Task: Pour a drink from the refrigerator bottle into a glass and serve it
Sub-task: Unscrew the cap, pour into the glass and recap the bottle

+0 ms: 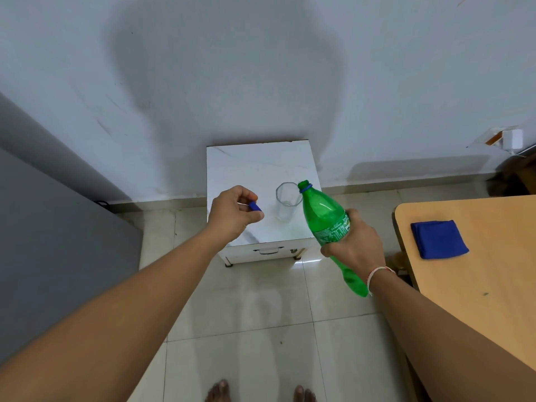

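both hands are seen reaching over a small white counter [232, 166] set against the wall. the right hand [358, 246] is wrapped round the label band of a green bottle [326, 219], fingers and thumb curled about its middle. the left hand [232, 211] is held above the counter's left part, with a blue cap [255, 206] pinched between thumb and fingertips.

the bottle is uncapped and tilted, its long axis running from the base, low and near the right wrist, up and away to the open mouth. that mouth is pointed toward the wall and to the left, and is seen at the right edge of the rim of a clear glass [288, 201]; whether they touch cannot be told. the glass is stood upright on the counter and looks empty. no stream is seen yet.

the bottle is judged to be thin plastic, light, and soft enough to dent if squeezed, so the hold at the label band is well placed. how much liquid is inside cannot be made out. the glass is judged fragile and easily tipped by a nudge from the bottle's neck; it would best be taken round its lower wall when served.
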